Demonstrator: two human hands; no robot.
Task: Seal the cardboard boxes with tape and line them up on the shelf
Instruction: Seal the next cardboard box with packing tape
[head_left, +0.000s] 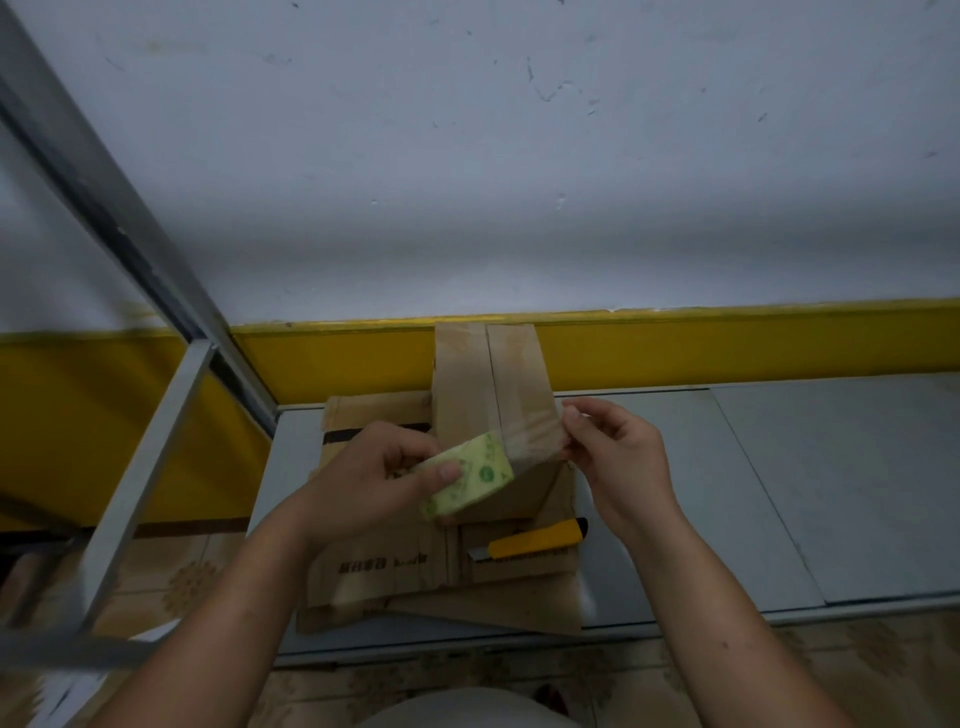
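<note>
Tape is drawn from the roll, gripped in the left hand; its end is pinched by the right hand. Pressing onto the small box is needed next.

The shelf lies bare to the right of the cardboard boxes, giving open room; on the left a slanting metal frame post crowds close, and a yellow utility knife lies on the near box
</note>
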